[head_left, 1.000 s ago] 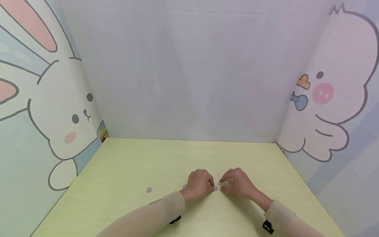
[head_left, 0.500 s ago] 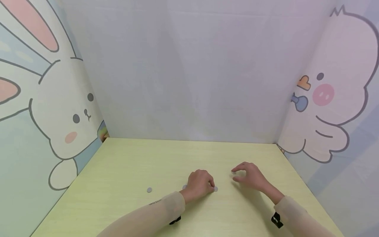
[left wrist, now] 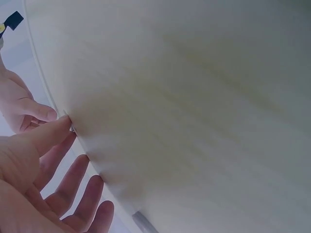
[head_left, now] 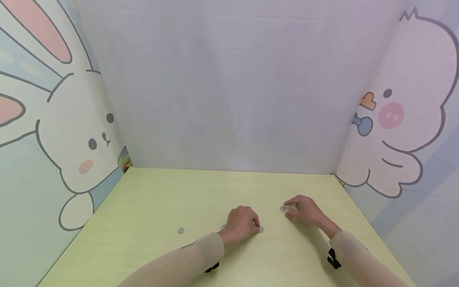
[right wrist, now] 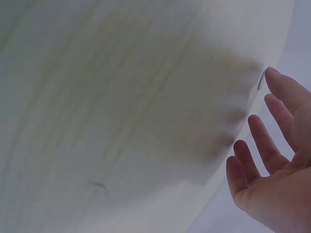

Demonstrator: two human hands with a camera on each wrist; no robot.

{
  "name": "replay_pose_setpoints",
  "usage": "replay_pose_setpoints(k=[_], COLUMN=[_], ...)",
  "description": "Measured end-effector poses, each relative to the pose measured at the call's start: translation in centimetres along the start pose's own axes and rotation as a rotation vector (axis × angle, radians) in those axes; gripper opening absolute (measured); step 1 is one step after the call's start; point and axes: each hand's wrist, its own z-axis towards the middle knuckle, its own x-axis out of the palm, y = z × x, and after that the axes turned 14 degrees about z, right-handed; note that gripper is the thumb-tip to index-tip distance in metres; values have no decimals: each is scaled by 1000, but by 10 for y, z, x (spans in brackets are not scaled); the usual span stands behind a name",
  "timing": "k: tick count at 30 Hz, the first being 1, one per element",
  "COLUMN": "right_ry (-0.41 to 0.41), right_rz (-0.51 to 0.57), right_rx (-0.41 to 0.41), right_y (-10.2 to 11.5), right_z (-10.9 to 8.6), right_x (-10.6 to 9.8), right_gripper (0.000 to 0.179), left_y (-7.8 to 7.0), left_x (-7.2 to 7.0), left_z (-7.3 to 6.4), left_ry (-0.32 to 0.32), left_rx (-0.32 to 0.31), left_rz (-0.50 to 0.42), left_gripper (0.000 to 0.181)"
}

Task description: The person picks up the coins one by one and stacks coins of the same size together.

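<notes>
My left hand [head_left: 242, 224] pinches the edge of a small grey coin-like disc [head_left: 261, 229] between thumb and index fingertip, low on the table. Up close in the left wrist view, only a sliver of that disc shows between the fingertips. To the right and farther back, my right hand [head_left: 306, 211] is spread with its thumb and index finger apart. Just off those fingertips a second grey disc [head_left: 283, 208] lies flat; the right wrist view has this disc [right wrist: 261, 80] edge-on beside the thumb. A third disc [head_left: 223, 227] is partly hidden behind the left wrist.
Another grey disc [head_left: 181, 230] lies to the left on the pale yellow table [head_left: 161, 191]. A plain light curtain [head_left: 229, 87] rises at the table's back edge. Cartoon-printed cloths, a rabbit [head_left: 71, 131] and a white duck-like figure [head_left: 405, 79], hang at both sides.
My right hand has moved right and farther back from beside the left hand, then drawn back slightly, uncovering the disc at its fingertips. The left hand has stayed in place.
</notes>
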Motion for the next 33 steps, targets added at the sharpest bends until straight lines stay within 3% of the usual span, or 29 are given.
replay_pose_setpoints(k=[12,17,23,33], right_ry=[16,25,46,56], right_rz=[18,35,41,32], right_rx=[50,35,24,10], right_y=[-7,-9,-11,-10], right_z=[9,12,17,20], right_x=[1,0,-1,-1], right_gripper=[27,22,19,15], left_y=[-3,-3,-8,-8], left_x=[-4,-2,-13,-15], left_z=[-2,-1,-2,-2], left_ry=[5,10,41,41], left_rx=[3,-7,-19,-22], left_rz=[12,17,28,40], left_gripper=[16,16,14,15])
